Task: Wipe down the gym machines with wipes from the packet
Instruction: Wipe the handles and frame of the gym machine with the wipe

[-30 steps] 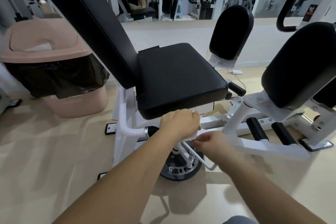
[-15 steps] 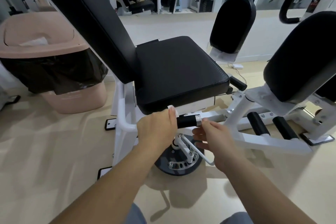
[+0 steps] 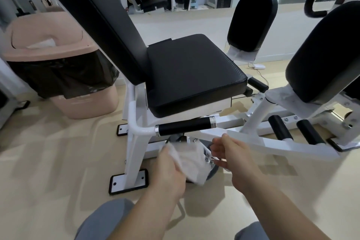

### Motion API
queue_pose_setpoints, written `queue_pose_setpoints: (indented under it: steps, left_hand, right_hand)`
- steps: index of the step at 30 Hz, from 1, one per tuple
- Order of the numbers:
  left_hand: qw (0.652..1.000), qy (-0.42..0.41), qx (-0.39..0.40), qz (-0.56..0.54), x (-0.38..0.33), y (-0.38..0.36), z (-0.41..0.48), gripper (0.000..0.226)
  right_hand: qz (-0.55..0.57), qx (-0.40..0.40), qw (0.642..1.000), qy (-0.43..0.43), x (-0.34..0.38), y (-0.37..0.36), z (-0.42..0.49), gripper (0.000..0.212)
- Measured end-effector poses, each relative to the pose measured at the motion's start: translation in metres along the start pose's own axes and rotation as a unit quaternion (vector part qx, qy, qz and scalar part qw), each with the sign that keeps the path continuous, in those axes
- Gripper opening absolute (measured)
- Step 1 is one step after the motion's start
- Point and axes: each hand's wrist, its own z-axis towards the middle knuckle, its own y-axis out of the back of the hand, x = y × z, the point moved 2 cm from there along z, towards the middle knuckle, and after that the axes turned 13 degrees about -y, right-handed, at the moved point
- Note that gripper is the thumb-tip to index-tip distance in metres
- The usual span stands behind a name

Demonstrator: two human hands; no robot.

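Much of what we are working on is hidden. The wipe (image 3: 191, 159) is smeared by motion. It covers most of the dark round plate (image 3: 213, 171) and the small metal fittings under the seat (image 3: 192, 72). There we can make out only a chrome pin at the wipe's right edge.

Our left hand (image 3: 167, 173) grips the wipe from the left, with fingers curled into the cloth and lost behind it. The wipe spreads up and to the right of that grip. It sits below the black handle grip (image 3: 185, 125) on the white frame (image 3: 136, 142) and does not touch it.

Our right hand (image 3: 231, 158) hangs just beside the wipe's right edge, thumb up and fingers loosely bent toward the pin. We cannot tell whether they pinch the pin, the wipe or nothing.

Our 2 knees are cut off at the bottom edge. The backrest (image 3: 101, 21) runs out of the top of the view. Of the 2 black pads at right, the nearer pad (image 3: 327, 54) is cut by the right edge.

At left, a pink bin (image 3: 83, 103) with a black liner stands on the floor, and a white sheet lies in its lid opening.
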Motion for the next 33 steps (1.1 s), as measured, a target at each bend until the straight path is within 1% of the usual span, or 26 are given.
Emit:
queue_pose_setpoints:
  steps: [1, 2, 4, 5, 6, 7, 8, 9, 11, 12, 13, 15, 16, 18, 19, 20, 21, 22, 23, 24, 25, 26, 27, 30, 32, 33]
  left_hand:
    - [0.999, -0.013, 0.018, -0.047, -0.007, -0.014, -0.001, 0.022]
    - [0.998, -0.042, 0.029, -0.032, -0.015, -0.026, -0.005, 0.018]
    - [0.99, -0.078, 0.018, 0.112, -0.017, -0.042, -0.004, 0.025]
    - [0.977, -0.093, 0.03, 0.192, -0.012, -0.05, -0.005, 0.026]
    - [0.952, -0.121, 0.05, 0.276, -0.007, -0.056, -0.012, 0.025]
    - [0.939, -0.125, 0.089, 0.309, -0.003, -0.063, -0.021, 0.022]
    - [0.934, -0.123, 0.129, 0.309, 0.0, -0.071, -0.029, 0.021]
    - [0.94, -0.098, 0.157, 0.286, 0.002, -0.081, -0.033, 0.024]
    - [0.949, -0.073, 0.186, 0.244, 0.0, -0.086, -0.035, 0.034]
    - [0.949, -0.077, 0.194, 0.236, -0.001, -0.081, -0.029, 0.036]
    - [0.94, -0.092, 0.195, 0.265, -0.006, -0.072, -0.026, 0.033]
    - [0.913, -0.135, 0.159, 0.35, -0.019, -0.045, -0.011, 0.019]
    - [0.884, -0.184, 0.13, 0.41, -0.027, -0.026, -0.005, 0.02]
    - [0.831, -0.232, 0.055, 0.503, -0.042, -0.001, 0.002, 0.027]
    - [0.829, -0.24, 0.03, 0.505, -0.043, 0.001, 0.001, 0.029]
    - [0.834, -0.247, 0.028, 0.492, -0.043, -0.003, -0.005, 0.028]
    - [0.88, -0.207, 0.021, 0.427, -0.036, -0.012, -0.012, 0.024]
    - [0.944, -0.135, 0.033, 0.3, -0.026, -0.027, -0.023, 0.021]
    - [0.983, -0.054, 0.069, 0.161, -0.011, -0.043, -0.03, 0.021]
    - [0.993, 0.004, 0.099, 0.064, 0.003, -0.054, -0.031, 0.03]
    - [0.991, 0.038, 0.125, 0.02, 0.015, -0.059, -0.025, 0.039]
    - [0.987, 0.057, 0.15, 0.02, 0.022, -0.059, -0.019, 0.042]
    - [0.984, 0.061, 0.161, 0.046, 0.026, -0.057, -0.011, 0.04]
    - [0.974, 0.088, 0.192, 0.083, 0.03, -0.048, 0.009, 0.038]
    - [0.959, 0.122, 0.228, 0.114, 0.036, -0.049, 0.018, 0.035]
    - [0.953, 0.132, 0.244, 0.123, 0.039, -0.052, 0.02, 0.036]
  right_hand:
    - [0.004, -0.003, 1.0, -0.003, -0.002, 0.001, -0.001, 0.04]
    - [0.009, -0.002, 1.0, -0.008, -0.004, 0.002, -0.002, 0.039]
    - [0.02, 0.004, 1.0, -0.014, -0.006, 0.004, -0.003, 0.038]
    - [0.023, 0.004, 1.0, -0.016, -0.007, 0.006, -0.004, 0.037]
    - [0.025, 0.003, 1.0, -0.018, -0.008, 0.008, -0.004, 0.036]
    - [0.029, 0.001, 0.999, -0.018, -0.008, 0.01, -0.003, 0.035]
    - [0.033, 0.0, 0.999, -0.018, -0.008, 0.011, -0.003, 0.034]
    - [0.035, -0.001, 0.999, -0.02, -0.009, 0.012, -0.003, 0.033]
    - [0.044, -0.004, 0.999, -0.03, -0.009, 0.013, -0.004, 0.032]
    - [0.052, -0.004, 0.998, -0.034, -0.009, 0.014, -0.004, 0.031]
    - [0.054, -0.004, 0.998, -0.038, -0.008, 0.016, -0.003, 0.03]
    - [0.059, -0.001, 0.997, -0.044, -0.005, 0.017, -0.001, 0.029]
    - [0.061, 0.003, 0.997, -0.044, -0.005, 0.017, 0.002, 0.028]
    - [0.059, 0.009, 0.997, -0.042, -0.005, 0.013, 0.006, 0.026]
    - [0.058, 0.009, 0.997, -0.043, -0.006, 0.01, 0.008, 0.026]
    - [0.059, 0.01, 0.997, -0.045, -0.007, 0.007, 0.009, 0.026]
    - [0.062, 0.009, 0.997, -0.047, -0.01, 0.004, 0.009, 0.026]
    - [0.067, 0.008, 0.997, -0.048, -0.012, 0.002, 0.008, 0.026]
    - [0.072, 0.005, 0.996, -0.048, -0.015, 0.002, 0.008, 0.026]
    - [0.079, 0.0, 0.996, -0.047, -0.018, 0.005, 0.009, 0.026]
    - [0.088, -0.002, 0.995, -0.047, -0.02, 0.011, 0.01, 0.027]
    - [0.101, 0.008, 0.994, -0.047, -0.023, 0.017, 0.012, 0.03]
    - [0.113, 0.032, 0.992, -0.048, -0.026, 0.023, 0.015, 0.038]
    - [0.143, 0.144, 0.976, -0.079, -0.03, 0.04, 0.024, 0.069]
    - [0.171, 0.22, 0.955, -0.097, -0.031, 0.042, 0.028, 0.079]
    - [0.187, 0.235, 0.949, -0.097, -0.033, 0.044, 0.031, 0.079]
